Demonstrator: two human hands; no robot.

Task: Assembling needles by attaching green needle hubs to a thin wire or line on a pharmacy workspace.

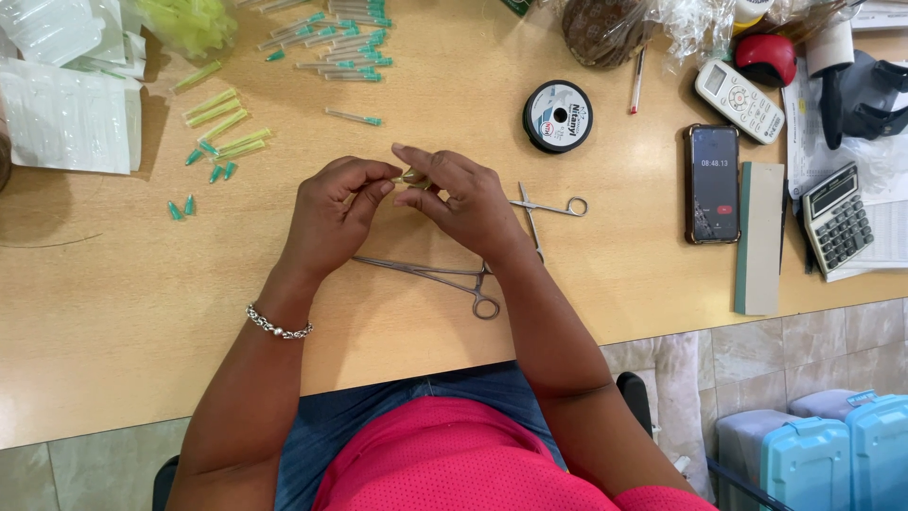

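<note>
Desk (113, 312), seen from above: bare wood spreads left of the forearms and toward the near edge. Left hand (333, 213) and right hand (463, 203) meet fingertip to fingertip above mid-desk, pinching a small pale item (413, 178); its axis cannot be told. Forceps (430, 276) lie lengthwise left-right beneath the wrists, scissors (544, 210) just beside the right hand.

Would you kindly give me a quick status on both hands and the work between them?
Left hand and right hand together, pinching a small item; too small to identify. Forceps and scissors lie beside the right hand. Nothing blocking.
</note>
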